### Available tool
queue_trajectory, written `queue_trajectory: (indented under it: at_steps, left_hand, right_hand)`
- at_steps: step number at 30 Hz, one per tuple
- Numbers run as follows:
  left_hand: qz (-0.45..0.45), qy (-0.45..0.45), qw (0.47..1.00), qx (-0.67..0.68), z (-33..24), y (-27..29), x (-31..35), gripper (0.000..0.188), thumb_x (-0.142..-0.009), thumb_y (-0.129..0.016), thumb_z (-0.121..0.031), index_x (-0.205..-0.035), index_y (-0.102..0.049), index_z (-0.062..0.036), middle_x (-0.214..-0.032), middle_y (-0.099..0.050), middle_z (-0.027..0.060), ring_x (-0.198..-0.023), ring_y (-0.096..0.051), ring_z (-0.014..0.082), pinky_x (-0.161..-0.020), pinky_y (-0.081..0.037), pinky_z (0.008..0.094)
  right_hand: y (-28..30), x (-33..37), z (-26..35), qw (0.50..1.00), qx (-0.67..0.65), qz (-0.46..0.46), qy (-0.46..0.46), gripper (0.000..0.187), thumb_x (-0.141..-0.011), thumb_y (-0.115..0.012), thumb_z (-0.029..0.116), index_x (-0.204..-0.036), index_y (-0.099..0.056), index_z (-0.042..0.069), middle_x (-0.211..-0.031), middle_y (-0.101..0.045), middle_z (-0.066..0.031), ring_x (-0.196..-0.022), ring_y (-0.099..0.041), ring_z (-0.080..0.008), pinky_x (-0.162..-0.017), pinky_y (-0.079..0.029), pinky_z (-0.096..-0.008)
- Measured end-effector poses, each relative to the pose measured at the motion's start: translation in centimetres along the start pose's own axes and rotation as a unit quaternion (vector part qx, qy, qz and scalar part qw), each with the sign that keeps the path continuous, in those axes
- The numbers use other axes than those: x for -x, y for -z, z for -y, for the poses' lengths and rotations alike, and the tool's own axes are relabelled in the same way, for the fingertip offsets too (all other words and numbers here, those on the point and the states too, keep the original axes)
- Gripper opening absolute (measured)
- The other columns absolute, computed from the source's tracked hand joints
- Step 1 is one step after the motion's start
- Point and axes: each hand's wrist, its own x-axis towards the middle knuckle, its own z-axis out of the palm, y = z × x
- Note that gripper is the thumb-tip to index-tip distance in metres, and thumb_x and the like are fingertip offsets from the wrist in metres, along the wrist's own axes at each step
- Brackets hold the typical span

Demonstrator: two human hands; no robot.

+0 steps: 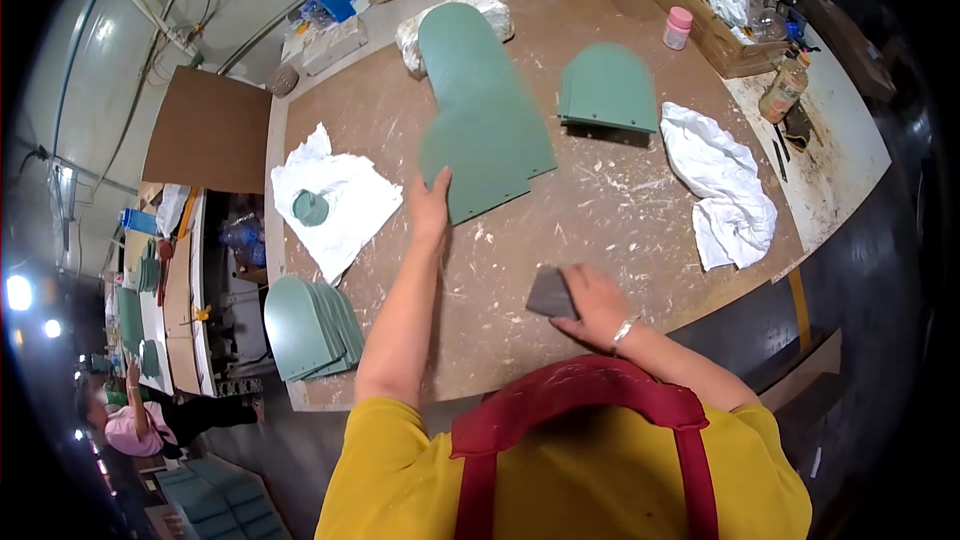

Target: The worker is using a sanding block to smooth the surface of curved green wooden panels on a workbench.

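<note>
My left hand (430, 204) grips the lower left edge of a green round-topped panel (482, 165), thumb on top and fingers mostly hidden. That panel overlaps another green panel (462, 52), whose far end rests against a white wrapped block (498, 15). Nearer me, my right hand (598, 306) is closed on a dark grey sanding pad (550, 293), held low over the brown table and apart from the panels. A small stack of green panels (610, 85) lies to the right. At the near left is a bigger, fanned stack (308, 330).
A white cloth (345, 190) at left bears a small green round piece (310, 207); another cloth (715, 185) lies at right. Beyond are a pink bottle (678, 28), a wooden box (715, 45) of odds and ends, and an amber bottle (784, 88). A person (140, 425) is far left.
</note>
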Motion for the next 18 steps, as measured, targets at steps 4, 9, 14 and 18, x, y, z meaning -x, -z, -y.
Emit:
queue_trajectory:
  at_steps: [4, 9, 14, 18]
  left_hand:
    - [0.017, 0.059, 0.990, 0.126, 0.8, 2.3, 5.5, 0.041, -0.099, -0.055, -0.017, -0.134, -0.047, 0.0018, -0.129, -0.056, 0.0116, -0.115, -0.054, 0.0206, -0.100, -0.042, 0.0335]
    - [-0.009, 0.196, 0.960, 0.199, 1.5, 2.8, 14.6, 0.042, -0.099, -0.055, -0.018, -0.133, -0.046, 0.0038, -0.128, -0.057, 0.0132, -0.116, -0.054, 0.0209, -0.099, -0.042, 0.0340]
    - [0.019, 0.108, 0.994, 0.012, 5.1, 4.9, 17.9, 0.036, -0.097, -0.059, -0.027, -0.116, -0.057, 0.0040, -0.095, -0.068, 0.0125, -0.081, -0.063, 0.0217, -0.076, -0.049, 0.0355]
    - [0.001, -0.063, 0.899, -0.434, 1.9, 6.7, 15.6, 0.027, -0.092, -0.060, -0.025, -0.105, -0.060, -0.0006, -0.098, -0.064, 0.0205, -0.087, -0.060, 0.0381, -0.076, -0.046, 0.0440]
  right_hand:
    - [2.4, 1.6, -1.2, 0.992, -0.076, -0.038, -0.094, 0.073, -0.077, -0.074, 0.032, -0.135, -0.041, 0.002, -0.117, -0.051, -0.0235, -0.108, -0.053, -0.0413, -0.093, -0.044, -0.0438]
    - [3.7, 2.7, -3.0, 0.982, -0.110, -0.133, -0.081, 0.068, -0.082, -0.070, 0.030, -0.138, -0.041, 0.003, -0.117, -0.050, -0.0243, -0.108, -0.052, -0.0418, -0.093, -0.044, -0.0426]
    - [3.9, 1.5, -3.4, 0.995, 0.007, -0.061, -0.083, 0.069, -0.080, -0.070, 0.031, -0.138, -0.043, 0.006, -0.110, -0.050, -0.0226, -0.101, -0.051, -0.0407, -0.090, -0.043, -0.0444]
    - [3.0, 1.7, -3.8, 0.993, 0.090, -0.043, -0.061, 0.069, -0.079, -0.070, 0.031, -0.138, -0.044, 0.007, -0.106, -0.050, -0.0211, -0.098, -0.051, -0.0398, -0.088, -0.043, -0.0450]
